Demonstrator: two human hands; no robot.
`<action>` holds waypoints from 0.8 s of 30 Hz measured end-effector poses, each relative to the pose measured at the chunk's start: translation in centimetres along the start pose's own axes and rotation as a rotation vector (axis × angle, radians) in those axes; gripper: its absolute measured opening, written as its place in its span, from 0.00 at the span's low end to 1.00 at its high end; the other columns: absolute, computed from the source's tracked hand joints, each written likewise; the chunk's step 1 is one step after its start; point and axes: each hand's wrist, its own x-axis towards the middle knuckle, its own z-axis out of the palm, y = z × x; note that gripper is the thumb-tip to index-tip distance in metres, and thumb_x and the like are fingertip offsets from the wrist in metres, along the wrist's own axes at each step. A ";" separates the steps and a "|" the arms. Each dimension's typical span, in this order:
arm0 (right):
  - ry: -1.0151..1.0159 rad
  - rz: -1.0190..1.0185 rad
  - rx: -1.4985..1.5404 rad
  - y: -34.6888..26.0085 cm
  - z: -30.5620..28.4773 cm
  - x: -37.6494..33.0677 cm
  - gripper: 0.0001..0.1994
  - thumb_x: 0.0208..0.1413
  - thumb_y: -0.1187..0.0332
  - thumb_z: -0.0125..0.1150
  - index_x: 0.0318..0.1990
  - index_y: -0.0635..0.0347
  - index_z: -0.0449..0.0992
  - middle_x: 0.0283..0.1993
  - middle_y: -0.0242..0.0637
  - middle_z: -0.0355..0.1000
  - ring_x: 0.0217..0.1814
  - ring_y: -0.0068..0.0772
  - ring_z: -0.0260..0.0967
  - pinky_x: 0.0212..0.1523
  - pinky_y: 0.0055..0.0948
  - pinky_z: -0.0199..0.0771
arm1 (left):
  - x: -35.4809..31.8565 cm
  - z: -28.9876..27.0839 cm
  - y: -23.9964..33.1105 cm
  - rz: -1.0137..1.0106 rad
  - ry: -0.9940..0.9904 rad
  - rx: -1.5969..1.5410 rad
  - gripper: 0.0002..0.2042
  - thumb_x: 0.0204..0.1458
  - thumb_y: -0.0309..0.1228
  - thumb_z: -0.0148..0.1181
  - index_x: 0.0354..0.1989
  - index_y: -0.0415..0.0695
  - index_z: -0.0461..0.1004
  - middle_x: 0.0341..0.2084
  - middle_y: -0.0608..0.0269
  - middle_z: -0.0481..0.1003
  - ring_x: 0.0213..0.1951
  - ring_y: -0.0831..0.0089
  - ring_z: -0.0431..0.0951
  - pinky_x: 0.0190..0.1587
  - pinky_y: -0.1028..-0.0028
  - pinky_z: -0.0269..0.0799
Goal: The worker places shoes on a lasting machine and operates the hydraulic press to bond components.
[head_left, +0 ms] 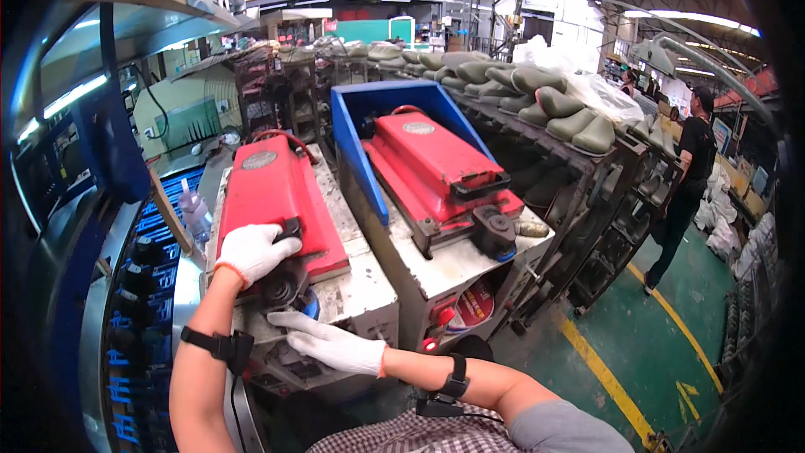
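My left hand [254, 255], in a white glove, is closed over the front end of a red machine cover [267, 189]. Its fingers wrap a black handle [291, 227], whose end sticks out beside them. Below that hand sits a dark round machine head [282, 285] with a blue rim [311, 305] at its side. My right hand [340, 347], gloved too, stretches its fingers leftward in front of the machine, just under the round head. Nothing shows in its grasp. A grey part [289, 358] lies by its fingertips, and whether they touch cannot be made out.
A second red machine [436, 151] with a blue hood [352, 151] stands to the right. Olive-green shoe forms [558, 105] crowd a rack beyond it. A clear bottle [194, 214] and a blue-lined conveyor [138, 302] are at left. A person [694, 159] stands at far right.
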 end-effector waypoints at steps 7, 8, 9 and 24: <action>-0.092 0.216 -0.223 0.2 4.8 2.1 0.33 0.76 0.48 0.47 0.81 0.51 0.50 0.57 0.69 0.77 0.59 0.72 0.77 0.62 0.56 0.75 | 1.0 -1.8 -0.9 0.114 -0.159 0.017 0.28 0.64 0.57 0.53 0.50 0.41 0.82 0.51 0.40 0.83 0.55 0.43 0.82 0.60 0.55 0.75; -0.141 0.232 -0.219 -0.2 4.7 2.7 0.34 0.76 0.48 0.47 0.81 0.51 0.50 0.58 0.69 0.77 0.59 0.71 0.77 0.62 0.55 0.75 | 1.2 -2.2 -1.0 0.121 -0.168 0.007 0.29 0.64 0.57 0.54 0.51 0.41 0.82 0.50 0.39 0.83 0.55 0.43 0.82 0.59 0.55 0.75; -0.163 0.269 -0.250 -0.7 4.6 3.1 0.33 0.76 0.48 0.47 0.81 0.52 0.52 0.60 0.67 0.76 0.61 0.69 0.77 0.63 0.53 0.75 | 1.4 -2.6 -1.0 0.145 -0.144 0.007 0.29 0.63 0.58 0.54 0.51 0.41 0.83 0.49 0.39 0.83 0.53 0.43 0.83 0.58 0.54 0.76; 0.152 0.160 -0.775 0.7 -10.0 13.0 0.28 0.68 0.53 0.61 0.69 0.59 0.74 0.66 0.61 0.74 0.70 0.61 0.72 0.71 0.47 0.71 | 4.2 -11.8 -2.3 0.445 1.028 0.233 0.26 0.54 0.48 0.68 0.55 0.43 0.81 0.50 0.45 0.82 0.53 0.46 0.79 0.59 0.52 0.72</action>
